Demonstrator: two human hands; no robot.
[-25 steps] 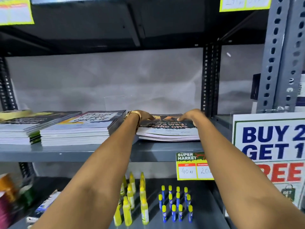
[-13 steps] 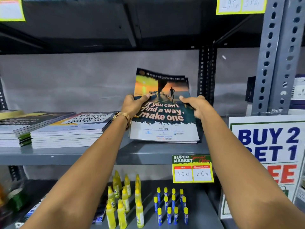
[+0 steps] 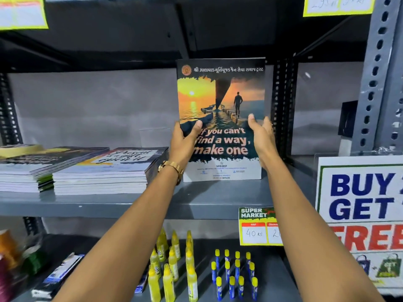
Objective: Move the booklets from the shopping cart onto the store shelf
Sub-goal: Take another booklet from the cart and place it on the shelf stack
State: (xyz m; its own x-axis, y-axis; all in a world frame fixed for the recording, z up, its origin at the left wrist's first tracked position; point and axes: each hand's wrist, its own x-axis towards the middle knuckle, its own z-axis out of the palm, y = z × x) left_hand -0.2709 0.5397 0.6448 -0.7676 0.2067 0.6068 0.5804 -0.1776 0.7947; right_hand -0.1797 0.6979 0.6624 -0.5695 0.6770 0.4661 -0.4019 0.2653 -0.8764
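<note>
A booklet (image 3: 220, 101) stands upright at the centre of the frame, its lower edge resting on the grey shelf (image 3: 130, 205), its cover facing outward with the words "If you can't find a way, make one" over a sunset scene. More copies may stand behind it; that cannot be told. The left hand (image 3: 185, 142) grips the booklet's left edge, thumb across the cover and fingers (image 3: 197, 129) clenched around it; a gold bracelet (image 3: 172, 167) sits on that wrist. The right hand (image 3: 261, 138) presses against the right edge with its fingers spread and curved, steadying rather than clasping; whether they curl behind the booklet cannot be seen.

Just left of the left wrist, a stack (image 3: 104, 171) of booklets lies flat on the same shelf, with a second stack (image 3: 28, 168) beside it at centre left. A price tag (image 3: 257, 227) reading "Super Market" hangs from the shelf's front edge at lower centre right. On the shelf below stand yellow bottles (image 3: 172, 264) and blue-and-yellow tubes (image 3: 235, 273). A "Buy 2 Get 1 Free" sign (image 3: 359, 203) fills the right edge of the frame.
</note>
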